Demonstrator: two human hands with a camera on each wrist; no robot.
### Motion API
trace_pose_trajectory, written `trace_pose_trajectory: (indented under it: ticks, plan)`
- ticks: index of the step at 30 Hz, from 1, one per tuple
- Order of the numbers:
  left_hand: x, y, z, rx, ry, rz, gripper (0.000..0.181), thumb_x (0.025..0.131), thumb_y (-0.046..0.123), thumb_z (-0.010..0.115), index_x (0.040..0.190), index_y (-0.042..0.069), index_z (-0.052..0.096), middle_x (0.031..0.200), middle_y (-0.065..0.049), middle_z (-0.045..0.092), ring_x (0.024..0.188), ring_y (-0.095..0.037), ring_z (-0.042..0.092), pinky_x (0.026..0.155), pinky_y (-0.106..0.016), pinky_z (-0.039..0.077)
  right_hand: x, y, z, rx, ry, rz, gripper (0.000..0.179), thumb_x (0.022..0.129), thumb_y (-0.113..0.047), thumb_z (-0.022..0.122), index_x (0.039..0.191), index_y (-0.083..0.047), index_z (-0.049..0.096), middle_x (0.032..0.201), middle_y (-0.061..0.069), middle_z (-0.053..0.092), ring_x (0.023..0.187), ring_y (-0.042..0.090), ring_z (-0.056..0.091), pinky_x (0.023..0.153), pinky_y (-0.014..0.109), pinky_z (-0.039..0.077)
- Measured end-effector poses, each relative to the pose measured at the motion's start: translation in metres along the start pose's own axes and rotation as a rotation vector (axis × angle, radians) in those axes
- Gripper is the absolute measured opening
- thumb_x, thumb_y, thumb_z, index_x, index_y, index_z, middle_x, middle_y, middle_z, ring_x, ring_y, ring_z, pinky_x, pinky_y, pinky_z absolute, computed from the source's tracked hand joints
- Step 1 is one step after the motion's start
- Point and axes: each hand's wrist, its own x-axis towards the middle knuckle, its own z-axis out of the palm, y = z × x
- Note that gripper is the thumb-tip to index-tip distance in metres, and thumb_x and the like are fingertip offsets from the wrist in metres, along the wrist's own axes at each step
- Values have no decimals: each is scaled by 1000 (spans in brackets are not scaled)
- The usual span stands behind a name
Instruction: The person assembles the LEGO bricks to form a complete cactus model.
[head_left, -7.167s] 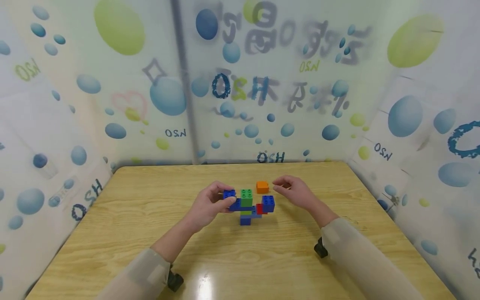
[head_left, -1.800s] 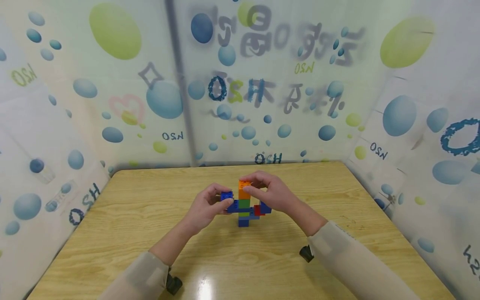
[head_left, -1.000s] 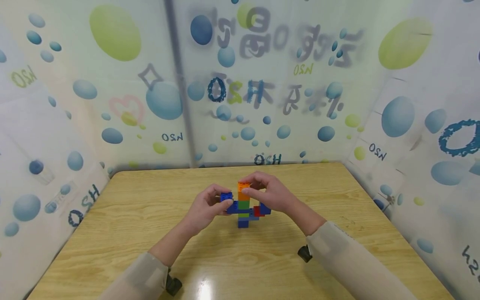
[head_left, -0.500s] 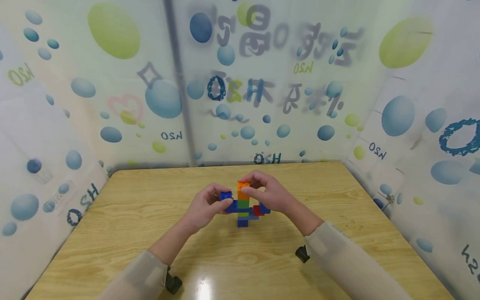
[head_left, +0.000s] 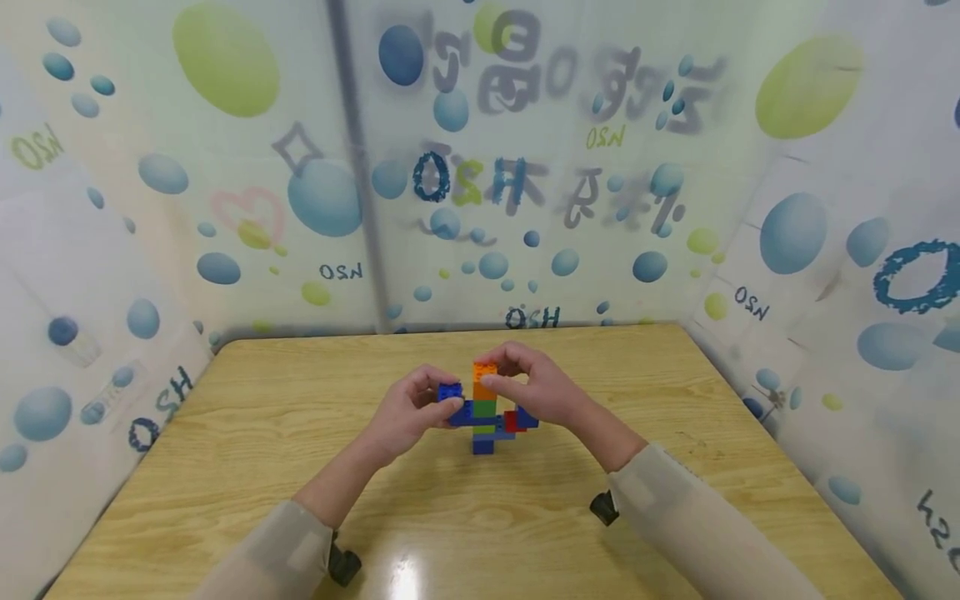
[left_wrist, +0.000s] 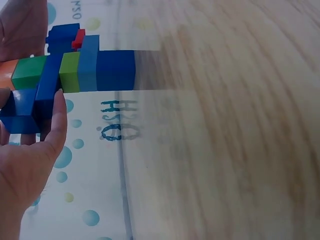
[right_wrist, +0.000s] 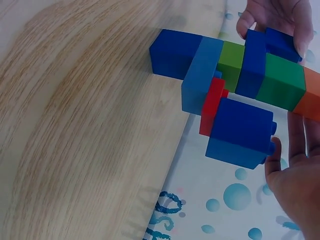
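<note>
A small tower of toy building bricks stands upright on the table. From a dark blue base brick [head_left: 483,447] it rises through a lighter blue brick [right_wrist: 199,82], a lime brick [right_wrist: 230,65], a long dark blue brick [left_wrist: 48,82] and a green brick [head_left: 484,408] to an orange brick [head_left: 483,385] on top. My right hand [head_left: 546,390] pinches the orange brick between thumb and fingers. On the left, my left hand [head_left: 401,414] grips the blue brick [head_left: 450,391] at the end of the long one. A red brick [right_wrist: 213,106] carries another blue brick [right_wrist: 241,131] on the right side.
The wooden table [head_left: 337,500] extends around the tower. Behind and beside it hang pale sheets [head_left: 465,292] printed with bubbles and lettering. Dark wrist cameras [head_left: 344,566] sit under both sleeves.
Earlier, the orange brick lay on the table behind the tower beside my right hand. It now sits atop the green brick, pinched by that hand. The last second shows almost no movement.
</note>
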Motion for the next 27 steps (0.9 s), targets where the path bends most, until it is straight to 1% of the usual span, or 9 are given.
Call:
trace_pose_trajectory:
  ticks: [5, 7, 11, 15, 18, 21, 24, 27]
  plan:
    - [-1, 0, 0, 8, -13, 3, 35, 106, 20, 76, 136, 7, 63, 123, -15, 67, 107, -27, 70, 89, -38, 69, -2, 0, 0, -17, -7, 0, 31, 111, -28, 67, 139, -14, 69, 121, 6, 73, 108, 23, 68, 95, 40, 60]
    - [-1, 1, 0, 17, -17, 1, 36, 106, 22, 76, 137, 8, 63, 125, -16, 67, 108, -27, 70, 89, -38, 69, -3, -1, -1, -31, -11, -4, 32, 111, -28, 67, 140, -15, 69, 123, 6, 73, 110, 23, 68, 98, 42, 60]
    - [-2, 2, -1, 37, -18, -9, 38, 106, 24, 77, 138, 11, 64, 129, -17, 68, 111, -29, 71, 89, -40, 69, -5, -1, -4, -64, -21, -4, 38, 112, -34, 65, 146, -16, 66, 129, 5, 72, 115, 22, 68, 103, 43, 59]
    - [-4, 2, -1, 79, -15, -3, 41, 105, 26, 78, 142, 15, 64, 139, -16, 66, 120, -33, 70, 92, -41, 69, -12, 0, -9, -74, 13, 24, 44, 114, -39, 60, 154, -19, 61, 139, 7, 71, 120, 24, 68, 107, 45, 59]
    - [-7, 2, -2, 147, 5, 18, 44, 104, 25, 79, 145, 19, 64, 148, -11, 64, 130, -36, 67, 95, -40, 68, -22, 6, -16, -75, 55, 42, 43, 114, -37, 59, 153, -18, 61, 144, 9, 69, 124, 27, 67, 110, 49, 57]
    - [-11, 2, -3, 191, 21, 56, 43, 104, 21, 79, 143, 19, 63, 150, -10, 63, 135, -39, 64, 99, -39, 66, -34, 18, -23, -77, 68, 61, 40, 113, -33, 63, 148, -14, 62, 145, 11, 66, 130, 32, 66, 114, 55, 54]
    - [-15, 1, -4, 184, 22, 94, 41, 104, 14, 78, 141, 14, 60, 148, -13, 62, 136, -41, 64, 99, -36, 66, -46, 30, -27, -72, 45, 91, 37, 110, -29, 69, 143, -11, 62, 145, 12, 64, 135, 37, 64, 118, 60, 52]
    - [-17, -1, -4, 149, 17, 124, 39, 104, 7, 76, 138, 9, 57, 148, -17, 58, 135, -43, 64, 97, -33, 66, -55, 40, -28, -47, 6, 119, 35, 109, -25, 72, 139, -13, 61, 144, 13, 63, 137, 40, 65, 117, 58, 55]
